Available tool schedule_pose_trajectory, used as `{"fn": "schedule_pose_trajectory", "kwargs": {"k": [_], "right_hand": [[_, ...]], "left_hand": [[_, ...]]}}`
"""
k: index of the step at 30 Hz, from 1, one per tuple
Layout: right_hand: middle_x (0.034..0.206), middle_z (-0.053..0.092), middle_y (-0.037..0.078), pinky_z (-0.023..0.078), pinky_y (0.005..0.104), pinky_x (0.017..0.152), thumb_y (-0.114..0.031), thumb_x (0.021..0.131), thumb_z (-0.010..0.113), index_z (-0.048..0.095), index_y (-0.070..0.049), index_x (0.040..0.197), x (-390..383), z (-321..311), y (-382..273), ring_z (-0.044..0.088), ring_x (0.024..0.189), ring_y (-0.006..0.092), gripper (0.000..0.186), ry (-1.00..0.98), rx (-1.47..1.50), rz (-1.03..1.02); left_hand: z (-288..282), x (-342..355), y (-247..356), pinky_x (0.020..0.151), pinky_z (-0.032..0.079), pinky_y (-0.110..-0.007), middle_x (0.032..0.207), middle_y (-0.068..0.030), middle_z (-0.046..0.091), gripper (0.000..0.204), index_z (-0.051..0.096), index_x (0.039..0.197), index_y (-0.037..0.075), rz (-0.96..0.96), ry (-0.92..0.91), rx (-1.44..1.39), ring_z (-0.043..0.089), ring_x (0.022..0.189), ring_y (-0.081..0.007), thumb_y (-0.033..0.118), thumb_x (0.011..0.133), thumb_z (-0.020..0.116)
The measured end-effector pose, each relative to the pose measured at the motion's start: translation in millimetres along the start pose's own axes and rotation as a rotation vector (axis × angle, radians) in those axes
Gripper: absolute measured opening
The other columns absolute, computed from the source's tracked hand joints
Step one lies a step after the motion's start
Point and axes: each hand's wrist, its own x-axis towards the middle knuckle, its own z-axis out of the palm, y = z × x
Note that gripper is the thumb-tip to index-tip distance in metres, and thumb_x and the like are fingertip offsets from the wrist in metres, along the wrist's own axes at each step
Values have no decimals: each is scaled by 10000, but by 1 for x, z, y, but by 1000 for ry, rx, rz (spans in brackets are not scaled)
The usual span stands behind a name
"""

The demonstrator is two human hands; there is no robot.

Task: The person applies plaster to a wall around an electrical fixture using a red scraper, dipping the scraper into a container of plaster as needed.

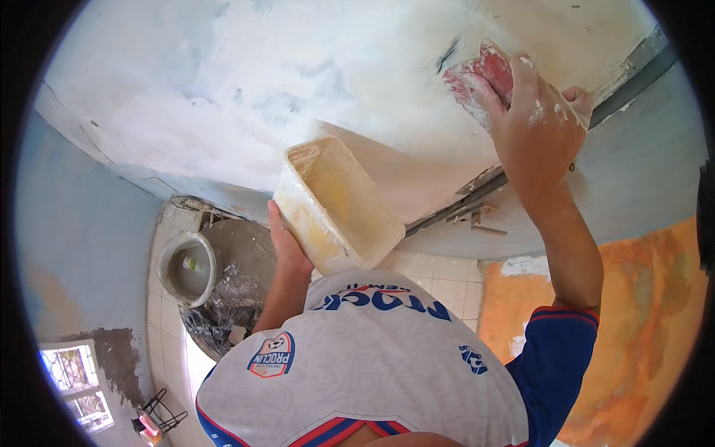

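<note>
My right hand (540, 123) is raised at the upper right, its fingers closed round a red putty spreader (495, 71) smeared with white putty. The spreader is at the patchy white wall (223, 74), beside a short dark gouge (447, 54); whether its edge touches is hard to tell. Against its side, my left hand (289, 242) grips a cream plastic tub (311, 220) held tilted in front of my chest. Pale putty residue coats the tub's inside. Most of my left fingers are hidden behind it.
Below on the left, a round grey basin (211, 279) stands by dark sheeting (223, 316) on the tiled floor (171, 331). A dark frame strip (633, 86) and a door handle (477, 218) lie to the right. An orange patchy surface (640, 298) is at lower right.
</note>
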Motion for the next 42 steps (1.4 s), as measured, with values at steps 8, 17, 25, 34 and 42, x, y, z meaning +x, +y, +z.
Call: {"fn": "schedule_pose_trajectory", "kwargs": {"k": [8, 17, 25, 34, 42], "right_hand": [[734, 695, 29, 534, 413, 669, -485, 725, 835, 692, -115, 969, -1, 0, 24, 688, 666, 244, 466, 75, 310, 137], [918, 725, 40, 532, 394, 783, -350, 812, 787, 695, -146, 1134, -3, -8, 53, 704, 800, 250, 392, 30, 582, 26], [1105, 738, 76, 546, 402, 871, -288, 828, 770, 690, -121, 1175, 30, -2, 60, 711, 932, 272, 394, 100, 499, -137], [1030, 745, 99, 553, 394, 811, -365, 843, 768, 689, -130, 1216, 35, -6, 61, 708, 867, 287, 448, -58, 520, -38], [870, 735, 88, 545, 401, 737, -400, 828, 764, 674, -128, 1179, 40, -10, 63, 706, 788, 271, 453, -119, 568, 49]], "left_hand": [[4, -35, -22, 1082, 454, -450, 1438, -143, 522, 703, 389, 1497, 66, 50, 0, -62, 541, 1296, -304, 588, 1051, 241], [6, -53, -50, 1058, 480, -441, 1403, -138, 560, 701, 417, 1478, 69, 158, 18, -112, 588, 1246, -300, 601, 1042, 283], [23, -86, -86, 1063, 473, -465, 1404, -135, 561, 715, 425, 1476, 82, 133, 20, -164, 584, 1247, -317, 623, 1031, 282], [15, -88, -85, 1065, 470, -464, 1415, -134, 550, 714, 415, 1486, 82, 43, 41, -141, 577, 1255, -311, 615, 1037, 260], [6, -70, -51, 1056, 475, -444, 1410, -137, 549, 710, 415, 1483, 77, 75, 23, -81, 577, 1253, -296, 612, 1037, 278]]}}
